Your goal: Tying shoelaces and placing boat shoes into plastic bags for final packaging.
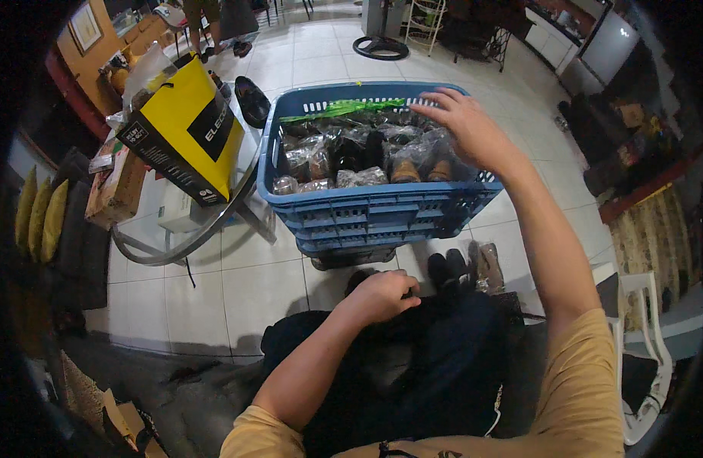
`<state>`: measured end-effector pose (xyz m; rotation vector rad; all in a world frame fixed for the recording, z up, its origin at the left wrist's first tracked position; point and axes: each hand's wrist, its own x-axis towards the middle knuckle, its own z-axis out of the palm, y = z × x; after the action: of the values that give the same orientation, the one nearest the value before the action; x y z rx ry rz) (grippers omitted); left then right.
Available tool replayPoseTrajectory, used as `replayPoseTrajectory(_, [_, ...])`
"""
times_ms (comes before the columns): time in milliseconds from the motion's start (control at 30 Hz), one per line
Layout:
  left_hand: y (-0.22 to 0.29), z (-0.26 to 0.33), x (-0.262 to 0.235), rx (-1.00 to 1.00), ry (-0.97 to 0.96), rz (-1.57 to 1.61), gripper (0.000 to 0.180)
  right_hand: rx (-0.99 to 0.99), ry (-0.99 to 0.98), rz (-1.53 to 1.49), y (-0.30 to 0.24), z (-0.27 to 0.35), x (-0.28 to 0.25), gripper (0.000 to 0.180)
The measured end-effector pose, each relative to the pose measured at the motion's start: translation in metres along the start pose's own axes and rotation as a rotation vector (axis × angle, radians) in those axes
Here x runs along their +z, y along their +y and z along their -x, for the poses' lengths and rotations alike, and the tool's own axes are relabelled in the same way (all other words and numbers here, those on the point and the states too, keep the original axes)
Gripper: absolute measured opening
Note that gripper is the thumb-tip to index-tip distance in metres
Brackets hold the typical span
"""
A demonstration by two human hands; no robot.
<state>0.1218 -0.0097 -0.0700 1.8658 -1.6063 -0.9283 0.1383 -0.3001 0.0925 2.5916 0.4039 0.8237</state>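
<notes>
A blue plastic crate (351,200) with slotted walls stands in front of me. It is filled with shoes wrapped in clear plastic bags (359,145), and a bright green plastic strip (344,109) lies along its far side. My right hand (467,128) reaches over the crate's right side, fingers stretched out above the bagged shoes and holding nothing. Low over my dark-clothed lap is my left hand (383,296), its fingers loosely curled in with nothing visible in them. Several loose shoes (451,266) are on the tiled floor, just right of the left hand.
Left of the crate is a glass table with a curved metal rim (214,229), bearing a yellow and black bag (206,130), a cardboard box (116,183) and a black shoe (251,102). A white plastic chair (645,359) is at the right. A black ring-shaped base (380,48) lies beyond the crate.
</notes>
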Motion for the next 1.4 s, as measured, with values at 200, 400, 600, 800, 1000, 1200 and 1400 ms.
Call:
replayPoseTrajectory(200, [-0.005,0.005,-0.001,-0.052,0.019,0.033,0.035,0.417,-0.169,-1.182,-0.120,-0.012,-0.059,0.025])
replayPoseTrajectory(400, [-0.044,0.004,0.030,-0.131,-0.141,-0.171,0.045,0.558,-0.672,-1.063,-0.215,0.086,0.019,0.024])
replayPoseTrajectory(600, [-0.027,0.031,-0.026,-0.076,0.073,-0.046,0.031,0.469,-0.724,-1.106,-0.241,0.092,0.063,0.034])
replayPoseTrajectory(800, [0.055,0.008,-0.125,-0.062,0.230,-0.463,0.023,0.804,-0.241,-1.074,-0.229,0.067,0.052,0.029])
replayPoseTrajectory(1000, [0.085,-0.107,-0.171,0.241,0.721,-0.567,0.066,0.223,-1.103,-1.113,-0.250,0.073,0.037,0.043])
replayPoseTrajectory(1200, [-0.025,-0.190,-0.166,-0.002,0.354,-0.180,0.033,0.316,-0.933,-1.087,-0.270,0.076,0.067,0.037])
replayPoseTrajectory(1400, [-0.035,-0.180,-0.167,-0.062,0.670,0.207,0.026,0.257,-1.128,-1.087,-0.251,0.066,0.044,0.032])
